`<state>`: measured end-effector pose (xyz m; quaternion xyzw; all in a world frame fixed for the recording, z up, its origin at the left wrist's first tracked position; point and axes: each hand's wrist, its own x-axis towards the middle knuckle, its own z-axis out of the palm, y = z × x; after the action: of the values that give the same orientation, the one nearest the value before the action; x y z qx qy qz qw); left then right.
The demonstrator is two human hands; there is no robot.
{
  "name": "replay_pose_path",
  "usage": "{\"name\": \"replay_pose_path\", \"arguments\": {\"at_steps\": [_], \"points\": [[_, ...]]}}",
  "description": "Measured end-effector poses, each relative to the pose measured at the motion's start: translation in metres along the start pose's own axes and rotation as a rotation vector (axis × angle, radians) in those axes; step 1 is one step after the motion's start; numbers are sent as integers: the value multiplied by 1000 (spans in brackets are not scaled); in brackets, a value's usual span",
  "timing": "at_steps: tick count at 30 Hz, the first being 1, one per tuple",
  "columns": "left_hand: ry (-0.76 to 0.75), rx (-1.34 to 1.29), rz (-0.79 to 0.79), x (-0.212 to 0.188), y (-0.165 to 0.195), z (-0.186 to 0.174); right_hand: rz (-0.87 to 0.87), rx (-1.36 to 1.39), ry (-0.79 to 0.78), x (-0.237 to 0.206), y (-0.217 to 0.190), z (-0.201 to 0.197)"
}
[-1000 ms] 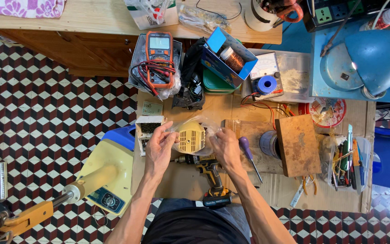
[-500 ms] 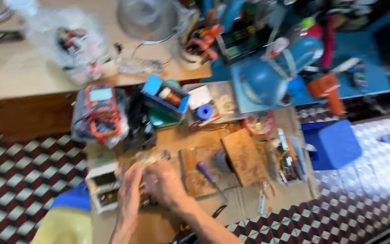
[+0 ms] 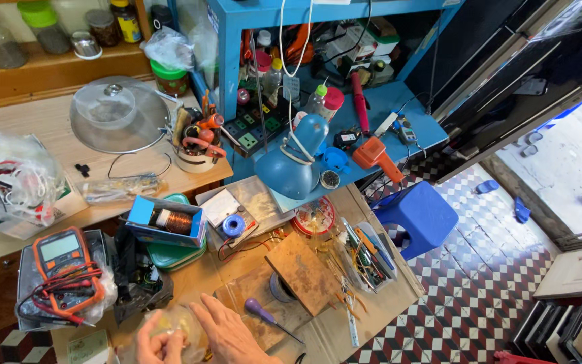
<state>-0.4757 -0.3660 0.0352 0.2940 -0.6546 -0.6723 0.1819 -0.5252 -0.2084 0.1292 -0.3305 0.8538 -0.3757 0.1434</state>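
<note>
Both my hands sit at the bottom edge of the view over a brown workbench (image 3: 237, 269). My left hand (image 3: 151, 345) curls around a crumpled clear plastic bag (image 3: 172, 322) with a yellowish part inside. My right hand (image 3: 229, 334) lies against the bag's right side, back up, fingers closed on the plastic. A purple-handled screwdriver (image 3: 261, 311) lies just right of my right hand. Beyond it a square wooden board (image 3: 303, 272) rests on the bench.
An orange multimeter (image 3: 64, 271) with red leads lies at the left. Behind are a blue box holding a copper wire spool (image 3: 167, 220), a blue desk lamp (image 3: 292, 168) and a tool tray (image 3: 366, 255). A blue stool (image 3: 417, 214) stands on the checkered floor at the right.
The view has swung up and to the right, bringing in the blue shelf and the doorway. My hands have dropped to the bottom edge, still together on the yellowish part.
</note>
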Motion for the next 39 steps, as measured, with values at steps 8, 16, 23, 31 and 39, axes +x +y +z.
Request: {"name": "replay_pose_path", "arguments": {"at_steps": [8, 16, 23, 31, 39], "points": [[-302, 405, -42, -69, 173, 66, -48, 483, 205, -3, -12, -63], [-131, 220, -87, -83, 252, 109, -335, 206, 288, 15, -13, -128], [-44, 179, 163, -116, 272, 173, -359, -29, 265, -3, 11, -212], [-302, 332, 611, -127, 296, 292, 390, -249, 592, -54, 129, -321], [-233, 334, 423, -114, 81, 295, 864, -89, 822, -84, 283, -395]]}}
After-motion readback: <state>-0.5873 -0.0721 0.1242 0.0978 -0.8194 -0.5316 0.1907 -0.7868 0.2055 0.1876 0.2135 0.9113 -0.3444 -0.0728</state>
